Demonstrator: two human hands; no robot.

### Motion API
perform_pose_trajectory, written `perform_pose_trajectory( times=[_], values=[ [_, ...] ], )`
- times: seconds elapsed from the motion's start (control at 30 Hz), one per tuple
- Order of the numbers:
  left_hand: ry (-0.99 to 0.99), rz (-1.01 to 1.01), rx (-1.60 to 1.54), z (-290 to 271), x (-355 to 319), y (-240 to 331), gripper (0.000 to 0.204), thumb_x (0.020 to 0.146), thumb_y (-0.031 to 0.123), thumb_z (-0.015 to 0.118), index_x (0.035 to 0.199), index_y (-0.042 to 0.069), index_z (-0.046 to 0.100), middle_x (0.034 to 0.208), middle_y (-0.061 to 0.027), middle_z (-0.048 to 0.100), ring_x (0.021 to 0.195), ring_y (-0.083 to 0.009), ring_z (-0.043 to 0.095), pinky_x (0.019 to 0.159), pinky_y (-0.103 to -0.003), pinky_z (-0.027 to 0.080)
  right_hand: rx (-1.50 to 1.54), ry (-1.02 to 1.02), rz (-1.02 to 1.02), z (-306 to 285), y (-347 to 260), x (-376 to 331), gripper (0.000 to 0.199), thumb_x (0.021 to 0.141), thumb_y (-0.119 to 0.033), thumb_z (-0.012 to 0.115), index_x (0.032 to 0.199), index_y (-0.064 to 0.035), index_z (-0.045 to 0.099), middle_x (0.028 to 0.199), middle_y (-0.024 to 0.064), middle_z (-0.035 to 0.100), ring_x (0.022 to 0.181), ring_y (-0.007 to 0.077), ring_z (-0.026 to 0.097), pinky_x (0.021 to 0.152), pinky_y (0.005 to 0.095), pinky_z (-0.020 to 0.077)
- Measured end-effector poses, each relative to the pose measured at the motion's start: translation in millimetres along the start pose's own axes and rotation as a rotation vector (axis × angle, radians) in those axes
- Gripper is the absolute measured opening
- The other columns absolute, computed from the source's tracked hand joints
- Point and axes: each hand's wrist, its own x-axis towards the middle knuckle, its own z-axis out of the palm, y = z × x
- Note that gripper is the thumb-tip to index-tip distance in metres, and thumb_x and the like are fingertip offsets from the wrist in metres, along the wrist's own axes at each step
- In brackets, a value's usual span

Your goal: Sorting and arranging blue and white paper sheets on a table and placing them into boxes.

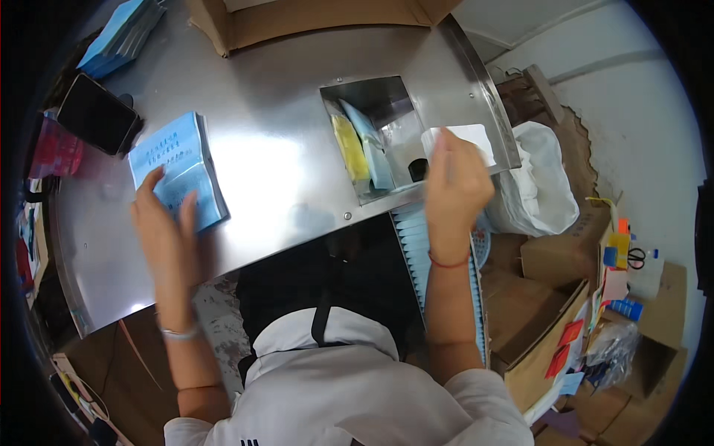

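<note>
My left hand (165, 227) rests on the near part of a blue printed packet stack (175, 152), thumb and forefinger spread apart on it. The stack lies at the left of the steel table. Toward the table's right edge, my right hand (459, 182) is closed, with its fingers at a small white sheet (472, 137) that looks pinched. The hand partly covers the sheet, and motion blurs both hands a little. Left of the right hand, a square opening in the tabletop holds a yellow packet (348, 145) and a light blue packet (370, 141).
A cardboard box (320, 22) stands at the far edge. A phone (98, 115) and more blue packets (123, 37) sit far left. Right of the table are a white-lined bin (547, 178) and cardboard cartons (565, 249). Pale blue packets (416, 249) are lined up below the near edge.
</note>
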Motion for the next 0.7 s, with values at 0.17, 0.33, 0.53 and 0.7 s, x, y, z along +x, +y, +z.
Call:
perform_pose_trajectory(
  times=[0.17,0.33,0.53,0.7],
  values=[
    [-0.217,0.050,0.174,0,13,-36,0.024,0.088,0.019,0.069,0.104,0.005,0.059,0.108,-0.0180,0.056,0.101,-0.0372,0.054,0.087,-0.044,0.044,-0.293,-0.103,-0.026,2,23,-25,0.018,0.085,-0.006,0.067,0.100,0.0023,0.070,0.098,0.0126,0.058,0.093,0.0316,0.053,0.081,0.0396,0.0471],
    [-0.227,0.319,-0.247,38,-10,76,0.031,0.073,0.020,0.079,0.090,0.006,0.058,0.124,-0.0205,0.052,0.114,-0.0410,0.050,0.090,-0.053,0.039,-0.267,-0.201,-0.099,-1,33,-18,0.025,0.081,-0.003,0.068,0.105,0.0034,0.068,0.100,0.0131,0.057,0.093,0.0322,0.053,0.082,0.0410,0.0475],
    [-0.334,0.392,-0.443,54,-29,102,0.032,0.086,0.028,0.072,0.102,0.004,0.057,0.144,-0.0242,0.043,0.140,-0.0462,0.033,0.111,-0.058,0.030,-0.046,-0.341,-0.068,-26,53,7,0.033,0.077,-0.002,0.069,0.108,0.0068,0.066,0.102,0.0156,0.058,0.093,0.0339,0.056,0.082,0.0415,0.0484],
    [-0.320,0.438,-0.327,54,-30,96,0.030,0.087,0.021,0.066,0.110,0.004,0.057,0.146,-0.0224,0.043,0.140,-0.0434,0.033,0.114,-0.055,0.027,-0.260,-0.226,-0.190,3,29,-8,0.025,0.083,-0.008,0.066,0.105,0.0033,0.068,0.095,0.0150,0.057,0.087,0.0318,0.054,0.077,0.0408,0.0480]
  ],
)
